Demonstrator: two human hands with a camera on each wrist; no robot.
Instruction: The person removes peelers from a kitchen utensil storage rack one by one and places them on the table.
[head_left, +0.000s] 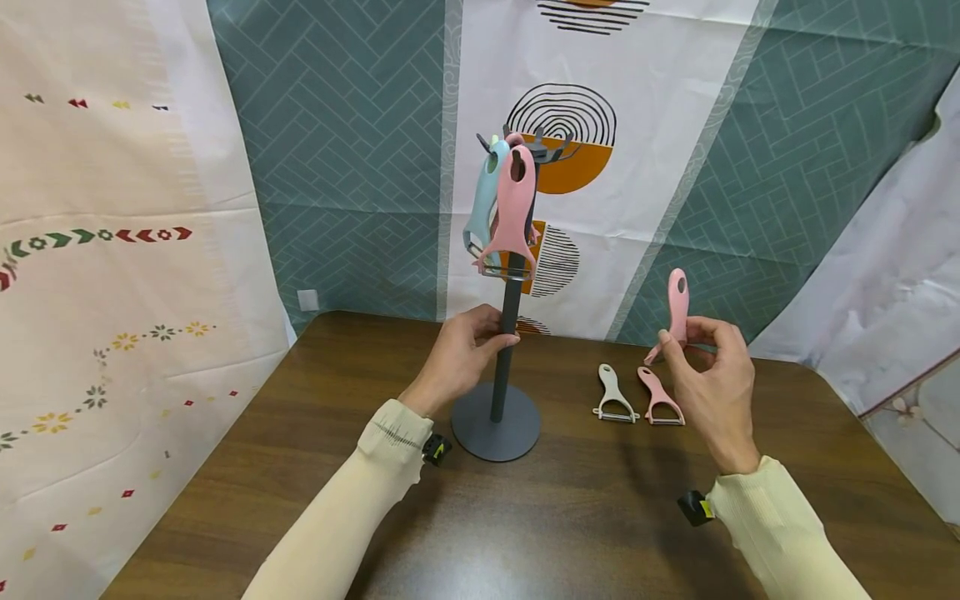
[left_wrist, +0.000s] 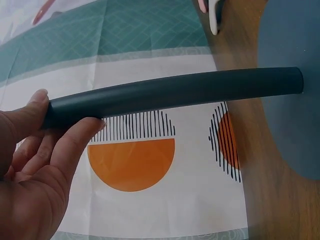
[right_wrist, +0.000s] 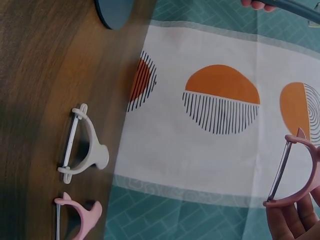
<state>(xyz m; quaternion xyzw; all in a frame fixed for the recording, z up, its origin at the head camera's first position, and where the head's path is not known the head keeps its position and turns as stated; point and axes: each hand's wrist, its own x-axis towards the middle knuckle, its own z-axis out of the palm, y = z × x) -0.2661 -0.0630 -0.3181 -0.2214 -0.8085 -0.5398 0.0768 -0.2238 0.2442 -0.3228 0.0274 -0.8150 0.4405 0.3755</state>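
Note:
My left hand grips the dark pole of a utensil stand, with thumb and fingers round it in the left wrist view. From the stand's top hooks hang a pink peeler in front and a light blue peeler beside it; more behind them is mostly hidden. In my right hand another pink peeler is pinched, handle up, above the table. Its blade end shows in the right wrist view. Below and left of that hand lie a white peeler and a pink peeler.
The stand's round base rests on the brown wooden table. Bare hooks stick out at the right of its top. A patterned cloth hangs behind the table's far edge, with pale cloths at the sides.

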